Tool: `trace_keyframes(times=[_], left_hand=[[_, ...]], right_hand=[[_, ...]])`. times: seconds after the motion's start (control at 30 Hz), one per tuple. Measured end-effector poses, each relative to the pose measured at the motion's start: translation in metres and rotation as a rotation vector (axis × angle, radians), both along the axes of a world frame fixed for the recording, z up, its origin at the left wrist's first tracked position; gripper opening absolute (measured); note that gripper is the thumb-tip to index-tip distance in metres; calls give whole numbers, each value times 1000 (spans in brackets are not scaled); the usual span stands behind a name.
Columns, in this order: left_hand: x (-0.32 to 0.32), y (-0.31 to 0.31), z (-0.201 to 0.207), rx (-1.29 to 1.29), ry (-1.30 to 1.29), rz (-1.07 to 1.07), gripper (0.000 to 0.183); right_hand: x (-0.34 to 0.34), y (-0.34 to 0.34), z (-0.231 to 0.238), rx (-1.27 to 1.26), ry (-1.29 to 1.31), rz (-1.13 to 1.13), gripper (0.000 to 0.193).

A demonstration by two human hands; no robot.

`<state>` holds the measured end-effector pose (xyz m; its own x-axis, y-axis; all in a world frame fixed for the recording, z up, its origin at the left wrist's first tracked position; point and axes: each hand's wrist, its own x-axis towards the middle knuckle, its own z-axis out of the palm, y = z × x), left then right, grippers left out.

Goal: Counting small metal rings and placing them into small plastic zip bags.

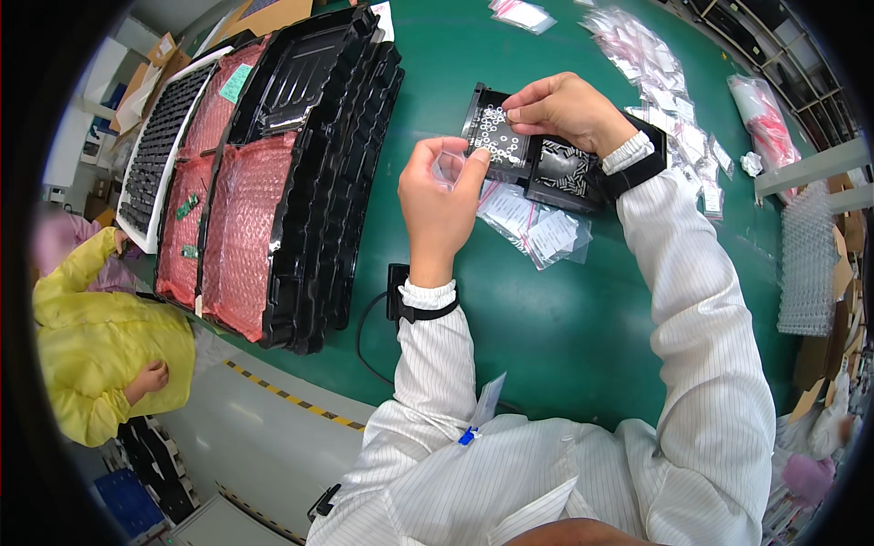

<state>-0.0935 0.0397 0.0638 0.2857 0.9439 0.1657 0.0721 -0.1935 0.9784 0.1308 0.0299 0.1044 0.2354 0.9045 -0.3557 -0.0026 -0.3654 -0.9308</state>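
My left hand (439, 200) is closed, thumb and fingers round a small clear plastic bag (448, 169), at the left edge of a black parts bin (471, 127). Small pale rings (499, 136) that look like nuts or washers lie scattered in this bin. Just above them my right hand (563, 111) pinches with thumb and forefinger; whatever is between the fingertips is too small to make out. Beside it, partly under my right wrist, a second black bin (546, 195) holds many short metal screws or pins (566, 167). Printed clear bags (546, 235) lie just in front of the bins.
Stacked black trays (337, 209) with pink bubble wrap (246, 227) stand on the left of the green table (564, 337). Many small filled bags (637, 55) spread along the far right, near a bubble wrap roll (806, 264). A person in yellow (109, 337) is at left.
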Motion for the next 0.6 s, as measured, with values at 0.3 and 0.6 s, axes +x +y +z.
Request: trace_keyframes(times=[0.3,0.6], left_hand=[[2,0,-1,42,-10,-17,24],[2,1,-3,38,-38,23,24]], right_hand=[[-9,-11,-14,227,615,-187,18],[-28,-17,-8,254,666,-296,28]])
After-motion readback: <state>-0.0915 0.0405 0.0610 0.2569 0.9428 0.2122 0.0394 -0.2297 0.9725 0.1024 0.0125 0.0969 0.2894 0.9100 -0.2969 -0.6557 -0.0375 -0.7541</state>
